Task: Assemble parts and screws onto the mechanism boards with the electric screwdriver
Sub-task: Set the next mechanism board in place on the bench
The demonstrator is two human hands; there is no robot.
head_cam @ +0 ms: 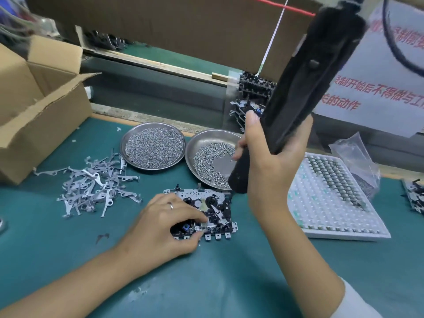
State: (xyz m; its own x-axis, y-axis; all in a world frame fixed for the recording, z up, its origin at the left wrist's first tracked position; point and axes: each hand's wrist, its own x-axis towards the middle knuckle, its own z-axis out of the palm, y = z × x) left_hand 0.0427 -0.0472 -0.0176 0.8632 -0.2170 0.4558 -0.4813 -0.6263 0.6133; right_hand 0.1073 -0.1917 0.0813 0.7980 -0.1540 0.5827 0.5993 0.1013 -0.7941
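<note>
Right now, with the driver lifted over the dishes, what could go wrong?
1. The screwdriver hangs low over the right dish; swinging down, it might clip the rim and scatter screws.
2. The left hand covers the board; its fingers could lie in the bit's path.

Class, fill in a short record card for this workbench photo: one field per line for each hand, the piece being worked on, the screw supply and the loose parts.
left hand: fingers resting on the mechanism board, pinching a small part
right hand: grips the electric screwdriver, raised above the board
screw supply: two metal dishes, left dish fuller than right dish
loose parts: pile of grey metal levers left of the board
surface: green mat
</note>
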